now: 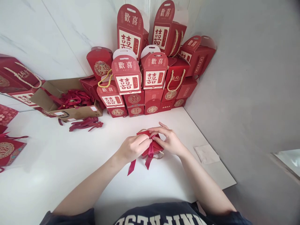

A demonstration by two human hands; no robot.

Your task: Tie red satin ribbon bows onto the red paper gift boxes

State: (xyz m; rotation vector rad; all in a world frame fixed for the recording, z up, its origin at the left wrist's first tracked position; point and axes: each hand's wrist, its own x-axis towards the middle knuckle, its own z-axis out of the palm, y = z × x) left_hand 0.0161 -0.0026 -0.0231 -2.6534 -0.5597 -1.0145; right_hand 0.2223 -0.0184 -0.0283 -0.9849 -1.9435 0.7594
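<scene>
My L hand [136,147] & R hand [170,140] both pinch the dark red ribbon [150,150] atop a small red box [144,153] w/ rope handles, on white table [98,165] in front of me; stacked gift boxes [150,78] behind, cardboard box [72,112] of ribbons back L.

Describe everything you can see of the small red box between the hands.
The small red box lies on the white table, its upper face smooth and slightly glossy, like coated card. A pale, twisted cord handle loops out at its near right side; more cord shows at the far edge. A dark red ribbon crosses it, tails hanging towards the person. The left hand and right hand pinch the ribbon above it, hiding much of the box.
</scene>
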